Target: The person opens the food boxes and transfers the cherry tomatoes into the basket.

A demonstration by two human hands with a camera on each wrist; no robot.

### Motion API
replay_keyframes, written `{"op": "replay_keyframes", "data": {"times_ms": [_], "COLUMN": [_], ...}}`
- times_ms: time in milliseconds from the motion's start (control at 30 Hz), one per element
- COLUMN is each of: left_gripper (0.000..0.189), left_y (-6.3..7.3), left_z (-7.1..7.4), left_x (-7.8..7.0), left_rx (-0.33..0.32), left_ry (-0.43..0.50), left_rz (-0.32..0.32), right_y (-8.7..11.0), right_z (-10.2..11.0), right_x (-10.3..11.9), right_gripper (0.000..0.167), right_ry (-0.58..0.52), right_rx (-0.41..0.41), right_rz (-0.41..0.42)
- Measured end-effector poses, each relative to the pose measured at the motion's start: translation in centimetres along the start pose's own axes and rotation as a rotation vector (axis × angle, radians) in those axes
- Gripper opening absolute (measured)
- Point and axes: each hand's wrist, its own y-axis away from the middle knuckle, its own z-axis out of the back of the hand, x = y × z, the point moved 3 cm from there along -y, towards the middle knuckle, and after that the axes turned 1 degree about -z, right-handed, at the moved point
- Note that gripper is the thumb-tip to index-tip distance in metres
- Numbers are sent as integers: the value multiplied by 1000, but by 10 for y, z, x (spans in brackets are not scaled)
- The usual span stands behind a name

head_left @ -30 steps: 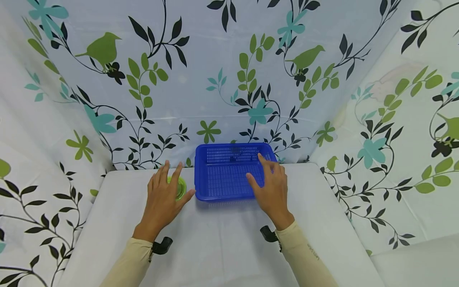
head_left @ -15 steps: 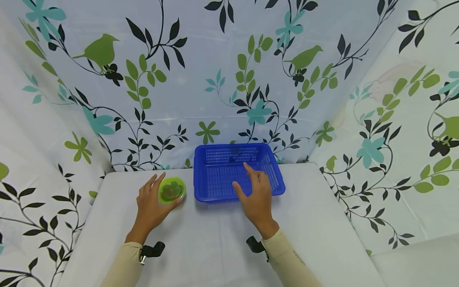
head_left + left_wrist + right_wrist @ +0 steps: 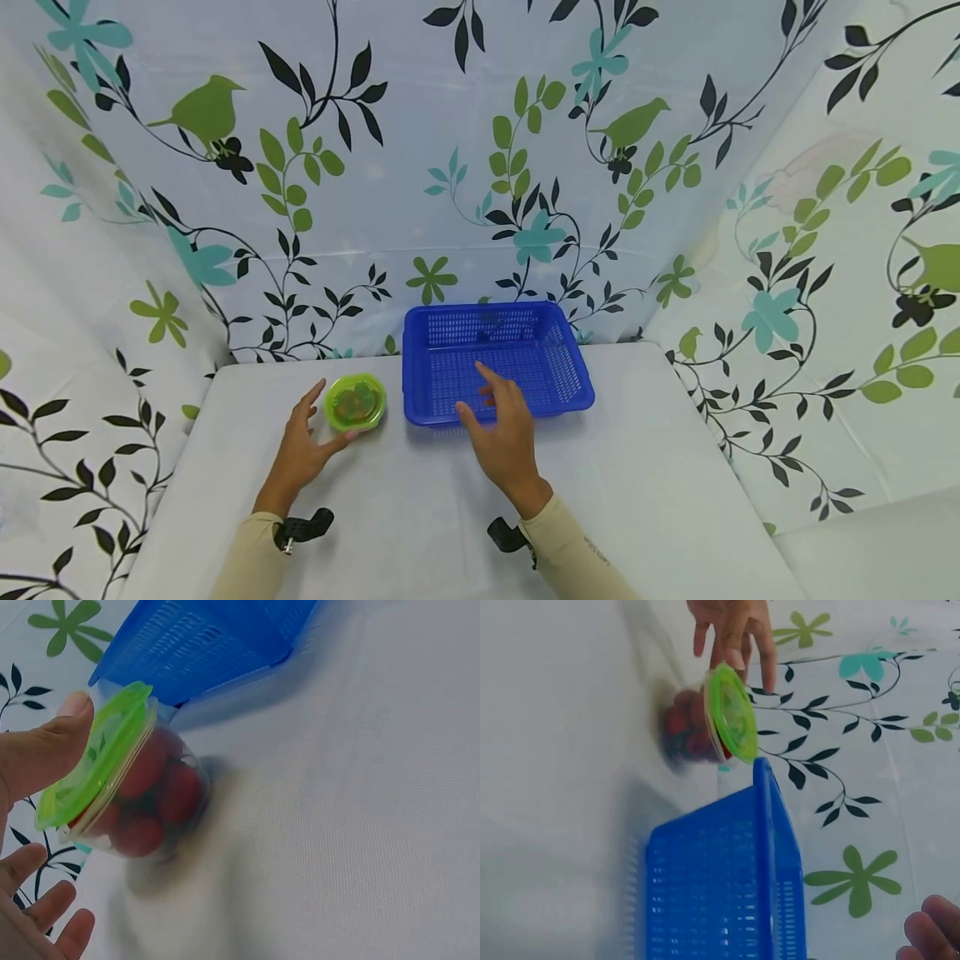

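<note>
Head view: a rounded, green-lidded tub (image 3: 356, 402) stands beside a perforated basket (image 3: 442, 413).

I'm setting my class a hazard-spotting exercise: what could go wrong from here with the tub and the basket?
The left hand is open around the tub without a closed grip, so a nudge might tip it. The tub stands close to the basket, so sliding it that way could bump the two together. The right hand is by the basket's near edge and might knock it.
</note>
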Motion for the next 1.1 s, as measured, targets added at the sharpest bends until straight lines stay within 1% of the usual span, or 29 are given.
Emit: {"op": "replay_keyframes", "data": {"times_ms": [200,333,433,600,833,967,1100], "left_gripper": [112,112,111,108,99,98,97], "left_y": [-1,0,0,-1,-2,-2,-3], "left_z": [-1,-2,-4,-5,-7,-8,-11], "left_x": [13,22,27,32,35,36,35], "left_rx": [51,75,82,70,64,63,68], "left_ry": [138,199,236,287,359,381,409], "left_rz": [59,102,118,109,87,92,105], "right_y": [6,10,12,16,24,27,30], "right_z": [-14,-22,-28,-37,-53,-63,-73], "right_x": [1,3,4,6,8,9,9], "right_gripper": [58,58,57,55,52,50,48], "right_ry": [-51,-91,-104,-124,-168,-195,-251], "right_rx": [36,70,73,76,127,151,199], "right_rz": [-25,-53,-46,-26,-56,-45,-73]}}
